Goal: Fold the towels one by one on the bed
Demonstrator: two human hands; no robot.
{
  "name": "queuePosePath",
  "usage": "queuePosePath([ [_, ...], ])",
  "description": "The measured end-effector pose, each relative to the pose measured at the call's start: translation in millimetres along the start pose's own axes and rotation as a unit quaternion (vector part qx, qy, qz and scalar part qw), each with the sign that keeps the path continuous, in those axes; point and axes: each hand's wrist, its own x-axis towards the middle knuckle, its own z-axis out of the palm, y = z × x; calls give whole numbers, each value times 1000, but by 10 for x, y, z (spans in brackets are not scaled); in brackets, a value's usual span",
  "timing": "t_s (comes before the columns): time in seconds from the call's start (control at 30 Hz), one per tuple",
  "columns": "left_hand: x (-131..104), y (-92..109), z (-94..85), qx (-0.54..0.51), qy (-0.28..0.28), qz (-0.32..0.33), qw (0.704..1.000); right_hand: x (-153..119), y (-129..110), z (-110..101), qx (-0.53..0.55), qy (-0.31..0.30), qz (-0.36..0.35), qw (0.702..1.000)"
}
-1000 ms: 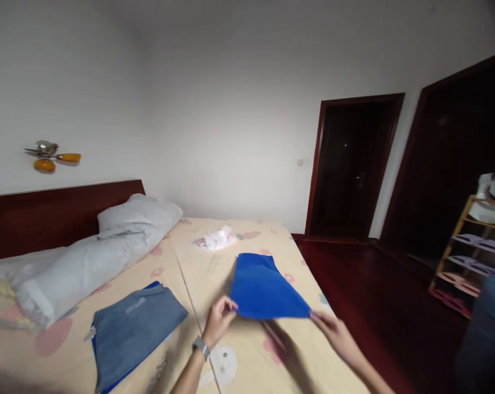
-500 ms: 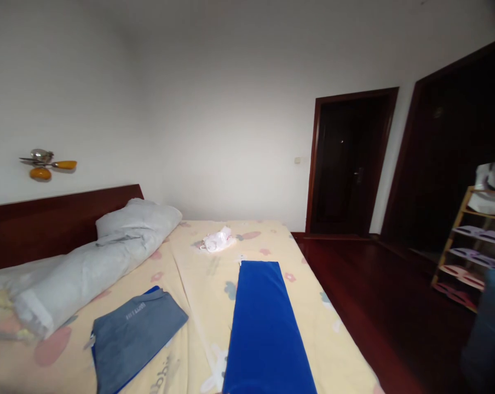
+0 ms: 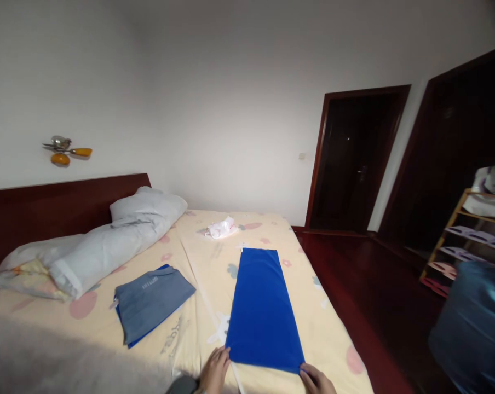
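Note:
A blue cloth (image 3: pixel 263 312), folded into a long strip, lies flat on the patterned bed sheet (image 3: pixel 333 339). At its near left corner is my left hand (image 3: pixel 216 370), fingers closed on the edge. My right hand (image 3: pixel 316 378) pinches the near right corner between thumb and fingers. To the left rests a folded grey cloth (image 3: pixel 155 300) with pale lettering; blue shows along its edges and a small tag sticks out. Farther back lies a small crumpled white and pink cloth (image 3: pixel 222 228).
A rolled pale quilt (image 3: pixel 108 251) lies by the dark wooden headboard (image 3: pixel 67 205). Right of the bed is a dark red floor (image 3: pixel 338 257), with a large blue water bottle (image 3: pixel 473 323) and a slipper rack (image 3: pixel 440 241). A dark door (image 3: pixel 354 164) stands beyond.
Both my hands have come into view at the near corners of the blue cloth. The view has tilted down and turned slightly left, showing the cloth's near edge and more of the water bottle.

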Motion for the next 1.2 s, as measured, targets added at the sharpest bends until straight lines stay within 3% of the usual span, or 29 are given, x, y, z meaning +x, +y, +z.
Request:
queuePosePath([
  [0.17, -12, -50, 64, 1, 36, 36, 999, 14, 114, -33, -42, -58, -4, 997],
  [0.53, -9, -31, 143, 30, 40, 59, 997, 50, 371, 0, -95, -61, 8, 994],
  [0.73, 14, 75, 144, 28, 81, 59, 995, 45, 415, 16, -130, -62, 5, 990],
  [0.97, -54, -16, 277, 73, 74, 50, 993, 1, 569, 46, -161, -55, -29, 985],
  [1.1, -45, 61, 183, 64, 34, 49, 996, -20, 536, 30, -143, -79, -44, 986],
  [1.2, -5, 125, 75, 60, 41, 59, 996, 1, 456, 21, -139, -74, -53, 986],
])
